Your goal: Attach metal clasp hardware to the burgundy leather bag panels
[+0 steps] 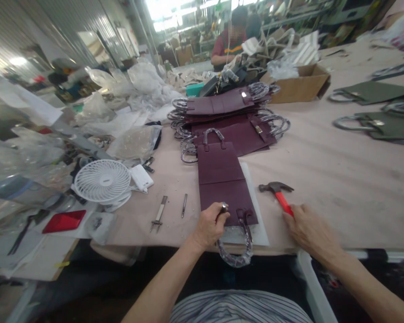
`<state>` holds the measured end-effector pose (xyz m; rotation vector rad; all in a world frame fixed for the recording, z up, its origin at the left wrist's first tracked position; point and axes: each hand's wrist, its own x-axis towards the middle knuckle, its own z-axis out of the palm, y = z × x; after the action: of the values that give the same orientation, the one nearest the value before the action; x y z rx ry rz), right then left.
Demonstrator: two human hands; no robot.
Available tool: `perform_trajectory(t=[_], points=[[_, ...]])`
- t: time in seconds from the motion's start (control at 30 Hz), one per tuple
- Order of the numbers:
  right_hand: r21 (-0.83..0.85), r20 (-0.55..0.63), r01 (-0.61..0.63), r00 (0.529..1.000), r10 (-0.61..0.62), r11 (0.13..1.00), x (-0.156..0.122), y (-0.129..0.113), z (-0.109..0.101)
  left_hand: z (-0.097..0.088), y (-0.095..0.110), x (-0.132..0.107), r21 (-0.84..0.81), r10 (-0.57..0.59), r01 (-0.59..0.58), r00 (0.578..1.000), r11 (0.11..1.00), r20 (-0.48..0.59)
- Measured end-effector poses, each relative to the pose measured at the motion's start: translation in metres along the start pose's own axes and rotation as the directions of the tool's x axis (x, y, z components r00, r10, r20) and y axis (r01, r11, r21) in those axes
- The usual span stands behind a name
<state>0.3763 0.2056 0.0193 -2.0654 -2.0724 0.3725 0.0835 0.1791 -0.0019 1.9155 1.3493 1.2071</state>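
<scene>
A dark burgundy leather bag panel (218, 163) lies flat before me on a pale board (261, 222), its plastic-wrapped handles at the far and near ends. My left hand (210, 226) is closed around a short metal punch-like tool (223, 207), held upright over the panel near the base of the near handle (237, 259). Its lower end is hidden by my fingers. To the right of the panel, my right hand (306, 226) grips the red handle of a claw hammer (283, 202), whose head is over the table, apart from the panel.
Behind the panel are stacked burgundy bag pieces (222, 105) and a cardboard box (299, 85). Left are a thin metal tool (184, 205), a pronged metal tool (159, 215), a white fan (103, 181) and a red phone-like object (64, 221). Green bag pieces (390, 124) lie right. Another person (227, 47) sits opposite.
</scene>
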Motion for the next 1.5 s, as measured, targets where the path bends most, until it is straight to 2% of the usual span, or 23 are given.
perform_trajectory(t=[0.07, 0.13, 0.17, 0.23, 0.33, 0.43, 0.5, 0.6, 0.67, 0.7, 0.8, 0.83, 0.9, 0.97, 1.0, 1.03, 1.13, 1.23, 1.5], points=[[0.003, -0.185, 0.202, 0.963, -0.197, 0.979, -0.002, -0.015, 0.011, -0.002, 0.002, 0.001, -0.001, -0.005, 0.005, 1.000, 1.000, -0.006], [0.071, -0.301, 0.394, 0.885, -0.356, 0.917, -0.004, -0.038, 0.021, -0.003, 0.003, 0.001, 0.002, 0.007, -0.007, 1.000, 1.000, -0.023], [0.102, -0.324, 0.471, 0.848, -0.419, 0.876, -0.004, -0.050, 0.026, -0.003, 0.003, 0.002, 0.005, 0.012, -0.012, 1.000, 1.000, -0.027], [0.161, -0.297, 0.539, 0.825, -0.480, 0.827, -0.006, -0.070, 0.038, -0.002, 0.003, 0.001, 0.009, 0.021, -0.020, 0.999, 1.000, -0.034], [0.211, -0.274, 0.535, 0.836, -0.476, 0.818, -0.007, -0.083, 0.055, -0.001, 0.001, -0.004, 0.012, 0.043, -0.042, 0.995, 0.999, -0.088], [0.237, -0.272, 0.526, 0.843, -0.464, 0.817, -0.007, -0.081, 0.063, 0.001, 0.001, -0.007, 0.005, 0.065, -0.065, 0.985, 0.998, -0.161], [0.242, -0.270, 0.523, 0.845, -0.461, 0.818, -0.006, -0.079, 0.063, 0.002, 0.001, -0.008, -0.005, 0.025, -0.026, 0.982, 1.000, -0.185], [0.253, -0.264, 0.520, 0.848, -0.459, 0.816, -0.005, -0.079, 0.062, 0.001, 0.003, -0.006, -0.026, -0.096, 0.093, 0.974, 0.995, -0.206], [0.261, -0.257, 0.515, 0.853, -0.455, 0.817, -0.005, -0.080, 0.061, -0.001, 0.003, -0.005, -0.020, -0.111, 0.109, 0.971, 0.994, -0.213], [0.263, -0.255, 0.510, 0.855, -0.451, 0.819, -0.005, -0.081, 0.061, -0.002, 0.003, -0.005, -0.006, -0.073, 0.074, 0.977, 0.997, -0.202], [0.258, -0.254, 0.506, 0.857, -0.448, 0.823, -0.005, -0.082, 0.060, -0.005, 0.001, -0.008, 0.038, 0.133, -0.130, 0.986, 0.991, -0.099], [0.257, -0.255, 0.509, 0.856, -0.450, 0.822, -0.005, -0.082, 0.060, -0.005, 0.001, -0.009, 0.036, 0.147, -0.145, 0.985, 0.989, -0.086], [0.260, -0.256, 0.512, 0.854, -0.453, 0.818, -0.005, -0.082, 0.059, -0.004, -0.001, -0.009, -0.013, 0.023, -0.026, 0.985, 1.000, -0.171], [0.268, -0.254, 0.508, 0.857, -0.449, 0.819, -0.005, -0.082, 0.059, -0.003, -0.001, -0.007, -0.098, -0.159, 0.138, 0.951, 0.986, -0.264], [0.272, -0.251, 0.504, 0.860, -0.445, 0.820, -0.005, -0.082, 0.059, -0.002, -0.001, -0.006, -0.120, -0.200, 0.174, 0.944, 0.977, -0.262], [0.274, -0.247, 0.500, 0.862, -0.442, 0.822, -0.005, -0.082, 0.059, -0.002, -0.001, -0.004, -0.119, -0.197, 0.173, 0.952, 0.978, -0.236], [0.274, -0.239, 0.492, 0.867, -0.437, 0.826, -0.005, -0.082, 0.060, -0.002, 0.000, 0.000, -0.041, -0.090, 0.085, 0.985, 0.996, -0.145], [0.269, -0.245, 0.495, 0.865, -0.439, 0.826, -0.005, -0.082, 0.060, -0.001, 0.001, 0.001, -0.005, -0.042, 0.042, 0.989, 0.999, -0.144], [0.272, -0.262, 0.496, 0.863, -0.432, 0.825, -0.006, -0.082, 0.059, 0.001, 0.004, 0.002, 0.035, -0.019, 0.024, 0.992, 0.999, -0.125]])
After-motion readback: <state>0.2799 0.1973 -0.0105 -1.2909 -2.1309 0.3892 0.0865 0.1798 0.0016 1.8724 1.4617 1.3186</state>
